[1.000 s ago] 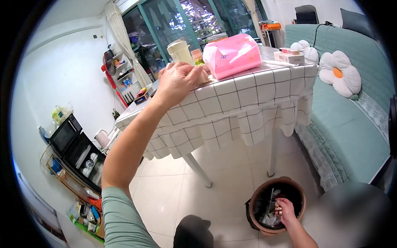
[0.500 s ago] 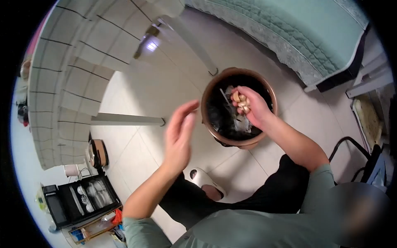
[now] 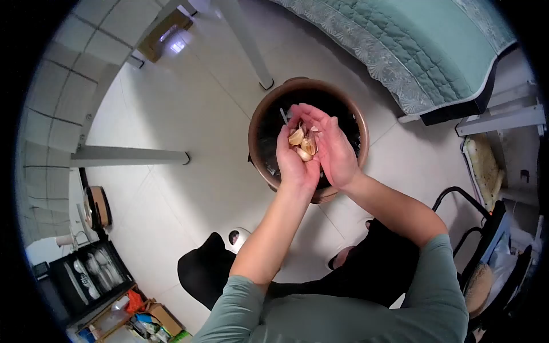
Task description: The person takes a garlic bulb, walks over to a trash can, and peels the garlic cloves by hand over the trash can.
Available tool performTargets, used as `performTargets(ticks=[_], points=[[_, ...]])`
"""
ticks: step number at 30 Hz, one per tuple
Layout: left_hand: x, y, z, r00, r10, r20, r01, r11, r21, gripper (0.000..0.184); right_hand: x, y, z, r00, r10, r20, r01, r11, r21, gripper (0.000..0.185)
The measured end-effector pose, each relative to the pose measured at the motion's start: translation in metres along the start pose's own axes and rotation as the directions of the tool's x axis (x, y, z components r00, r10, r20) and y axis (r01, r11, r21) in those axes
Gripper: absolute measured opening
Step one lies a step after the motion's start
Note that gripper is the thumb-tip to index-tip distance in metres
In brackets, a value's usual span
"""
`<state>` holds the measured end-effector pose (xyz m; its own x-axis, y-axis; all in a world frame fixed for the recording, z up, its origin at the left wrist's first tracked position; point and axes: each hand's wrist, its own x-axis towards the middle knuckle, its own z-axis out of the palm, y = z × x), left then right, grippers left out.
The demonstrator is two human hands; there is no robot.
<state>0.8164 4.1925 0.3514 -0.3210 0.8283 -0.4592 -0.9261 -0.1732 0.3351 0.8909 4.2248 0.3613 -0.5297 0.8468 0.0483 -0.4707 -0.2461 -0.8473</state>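
1. Two bare hands meet side by side, palms up: the left hand and the right hand together form one cup.
2. Several pieces of garlic lie in that cup, pale yellow to tan; fingers hide part of the heap, so I cannot tell the exact count.
3. Both hands share the grip: it is curled loosely around the garlic, fingers pointing away from the body.
4. Below the hands is a round brown bin, dark inside, with some pale scraps showing; the garlic is above its mouth.
5. Near the bin, a pale table leg meets the tiled floor. Another leg is farther left, beside a checked cloth.
6. Up to the right is a green quilted sofa.
7. One white slipper shows beside a black-clad knee.
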Motion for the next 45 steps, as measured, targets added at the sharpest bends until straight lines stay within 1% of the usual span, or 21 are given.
performTargets(ticks=[1, 2, 3, 6, 8, 11, 13, 14, 16, 18, 19, 22, 25, 30, 32, 33, 35, 37, 39, 41, 45], points=[[0.000, 0.001, -0.006, 1.000, -0.020, 0.005, 0.021, 0.999, -0.033, 0.038, 0.000, -0.002, 0.002, 0.999, -0.030, 0.027, 0.030, 0.999, 0.010, 0.060], [0.001, 0.000, -0.011, 1.000, -0.016, -0.001, 0.016, 0.999, -0.052, 0.038, 0.001, -0.005, -0.004, 0.989, 0.016, 0.147, -0.012, 1.000, -0.027, 0.067], [-0.001, -0.001, -0.013, 0.999, -0.044, 0.016, 0.046, 0.995, -0.084, 0.038, -0.001, -0.007, -0.003, 0.988, 0.033, 0.152, -0.027, 0.999, -0.039, 0.067], [0.001, -0.001, -0.021, 0.995, -0.095, 0.022, 0.097, 0.991, -0.096, 0.038, -0.003, -0.011, -0.001, 0.989, 0.042, 0.141, -0.022, 0.990, -0.142, 0.063], [0.001, 0.000, -0.020, 0.992, -0.104, -0.076, 0.104, 0.995, -0.004, 0.038, 0.001, -0.016, -0.004, 0.996, -0.011, 0.091, 0.037, 0.958, -0.285, 0.046], [0.005, 0.002, -0.032, 0.986, -0.115, -0.123, 0.122, 0.991, 0.051, 0.037, 0.008, -0.014, -0.026, 0.998, 0.064, 0.008, -0.056, 0.921, -0.384, 0.043], [0.004, 0.004, -0.030, 0.984, -0.113, -0.139, 0.122, 0.991, 0.056, 0.037, 0.012, -0.003, -0.044, 1.000, 0.003, 0.004, -0.001, 0.883, -0.470, 0.044], [0.004, 0.006, -0.031, 0.985, -0.123, -0.118, 0.133, 0.988, 0.076, 0.037, 0.013, -0.003, -0.050, 0.996, -0.005, 0.088, 0.072, 0.628, -0.775, 0.041], [0.004, 0.006, -0.033, 0.986, -0.135, -0.096, 0.144, 0.985, 0.096, 0.036, 0.013, -0.005, -0.046, 0.986, 0.020, 0.166, 0.155, 0.272, -0.950, 0.038], [0.005, 0.005, -0.035, 0.986, -0.117, -0.121, 0.137, 0.975, 0.174, 0.039, 0.011, -0.004, -0.035, 0.903, -0.293, 0.313, 0.282, -0.144, -0.949, 0.028], [0.004, 0.005, -0.037, 0.986, -0.116, -0.121, 0.136, 0.975, 0.173, 0.039, 0.011, -0.006, -0.034, 0.903, -0.293, 0.314, 0.282, -0.145, -0.948, 0.028], [0.000, 0.007, -0.034, 0.992, -0.113, -0.056, 0.121, 0.980, 0.161, 0.042, 0.008, -0.018, -0.025, 0.901, -0.214, 0.377, 0.411, 0.142, -0.901, 0.021], [-0.003, 0.002, -0.027, 0.998, -0.034, -0.061, 0.045, 0.979, 0.198, 0.045, 0.002, -0.019, -0.015, 0.917, -0.080, 0.391, 0.398, 0.131, -0.908, 0.022], [-0.010, 0.001, -0.017, 0.999, -0.020, -0.039, 0.029, 0.965, 0.259, 0.042, 0.003, -0.012, -0.020, 0.930, -0.143, 0.338, 0.359, 0.164, -0.919, 0.021], [-0.009, 0.007, -0.022, 0.998, -0.054, -0.025, 0.059, 0.968, 0.242, 0.039, 0.005, -0.015, -0.023, 0.943, -0.159, 0.293, 0.329, 0.314, -0.891, 0.018], [-0.009, 0.010, -0.023, 0.996, -0.089, -0.014, 0.090, 0.970, 0.225, 0.037, 0.005, -0.015, -0.023, 0.942, -0.159, 0.296, 0.333, 0.311, -0.890, 0.018], [-0.007, 0.013, -0.021, 0.993, -0.113, -0.029, 0.116, 0.973, 0.199, 0.030, 0.002, -0.014, -0.024, 0.987, -0.096, 0.128, 0.160, 0.631, -0.759, 0.015], [-0.001, 0.012, -0.027, 0.987, -0.098, -0.125, 0.126, 0.962, 0.240, 0.024, 0.004, -0.013, -0.031, 0.989, -0.082, 0.124, 0.146, 0.666, -0.731, 0.015], [0.000, 0.012, -0.028, 0.991, -0.096, -0.096, 0.121, 0.945, 0.304, 0.024, 0.003, -0.015, -0.032, 0.991, -0.066, 0.114, 0.127, 0.701, -0.701, 0.015], [-0.003, 0.016, -0.025, 0.993, -0.121, -0.008, 0.113, 0.906, 0.408, 0.026, 0.003, -0.022, -0.026, 0.995, -0.081, 0.052, 0.095, 0.744, -0.661, 0.015], [-0.003, 0.029, -0.021, 0.960, -0.238, 0.145, 0.177, 0.922, 0.344, 0.028, 0.005, -0.019, -0.036, 0.996, 0.060, 0.060, -0.023, 0.869, -0.495, 0.017]])
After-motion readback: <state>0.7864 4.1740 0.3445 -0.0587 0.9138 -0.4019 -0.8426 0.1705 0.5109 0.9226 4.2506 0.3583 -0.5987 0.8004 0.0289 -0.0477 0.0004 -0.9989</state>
